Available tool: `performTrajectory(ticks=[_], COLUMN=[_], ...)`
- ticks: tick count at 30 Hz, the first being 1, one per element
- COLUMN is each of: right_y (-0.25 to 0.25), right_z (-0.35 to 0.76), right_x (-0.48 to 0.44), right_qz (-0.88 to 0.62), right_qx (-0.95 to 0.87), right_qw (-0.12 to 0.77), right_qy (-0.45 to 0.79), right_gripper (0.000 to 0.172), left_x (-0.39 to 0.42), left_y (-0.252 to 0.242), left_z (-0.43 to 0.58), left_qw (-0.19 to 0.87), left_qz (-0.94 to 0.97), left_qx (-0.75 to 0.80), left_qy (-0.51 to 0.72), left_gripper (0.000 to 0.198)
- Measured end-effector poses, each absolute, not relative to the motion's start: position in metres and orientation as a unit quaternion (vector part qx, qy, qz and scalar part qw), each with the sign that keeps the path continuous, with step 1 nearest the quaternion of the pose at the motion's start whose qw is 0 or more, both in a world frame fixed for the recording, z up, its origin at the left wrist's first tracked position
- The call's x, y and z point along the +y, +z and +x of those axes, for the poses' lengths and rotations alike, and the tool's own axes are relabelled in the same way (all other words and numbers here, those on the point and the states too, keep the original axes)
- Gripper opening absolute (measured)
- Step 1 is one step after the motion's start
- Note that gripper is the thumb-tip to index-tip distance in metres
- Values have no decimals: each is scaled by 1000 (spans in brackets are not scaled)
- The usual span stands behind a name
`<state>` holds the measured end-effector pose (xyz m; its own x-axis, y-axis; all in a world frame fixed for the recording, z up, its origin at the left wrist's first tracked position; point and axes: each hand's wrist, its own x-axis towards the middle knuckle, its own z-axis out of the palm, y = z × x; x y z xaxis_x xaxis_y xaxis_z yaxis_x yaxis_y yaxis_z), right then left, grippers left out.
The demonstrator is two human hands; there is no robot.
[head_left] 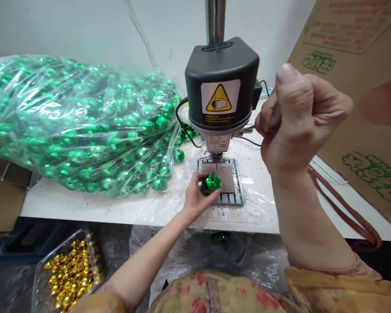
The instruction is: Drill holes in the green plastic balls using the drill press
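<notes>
My left hand (197, 193) holds a shiny green faceted ball (212, 183) between thumb and fingers. The ball is over the brown square pad on the slotted metal base (240, 198) of a small black bench drill press (221, 65). The thin drill bit (217, 166) points down just above and behind the ball; I cannot tell whether they touch. My right hand (295, 113) is raised beside the machine's head, its fingers closed round the end of the drill press lever (248, 128). Most of the lever is hidden by the fingers.
A large clear plastic bag (78, 126) of green balls lies at the left. A clear tub (70, 271) of small gold balls stands below the table at left. A printed cardboard box (355, 108) and a brown strap (345, 208) are at right. Dark shavings dot the white tabletop (94, 204).
</notes>
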<state>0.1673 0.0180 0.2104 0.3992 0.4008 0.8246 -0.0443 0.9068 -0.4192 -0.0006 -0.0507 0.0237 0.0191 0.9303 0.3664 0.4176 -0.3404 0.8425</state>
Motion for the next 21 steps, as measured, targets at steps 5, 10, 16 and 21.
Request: performTrajectory(ticks=[5, 10, 16, 21], right_y=[207, 207, 205, 204], right_z=[166, 166, 168, 168], right_x=[17, 15, 18, 19], right_qz=[-161, -168, -154, -140], right_qx=[-526, -534, -534, -531], right_qw=[823, 818, 820, 824], right_qy=[143, 137, 138, 139], right_gripper=[50, 49, 48, 47], left_x=[-122, -141, -47, 70], left_y=[8, -5, 28, 51], left_z=[-13, -16, -48, -86], left_qw=[130, 13, 103, 107], left_qz=[916, 965, 838, 758], left_qx=[265, 188, 387, 553], left_qy=[272, 183, 370, 329], left_gripper=[45, 49, 23, 21])
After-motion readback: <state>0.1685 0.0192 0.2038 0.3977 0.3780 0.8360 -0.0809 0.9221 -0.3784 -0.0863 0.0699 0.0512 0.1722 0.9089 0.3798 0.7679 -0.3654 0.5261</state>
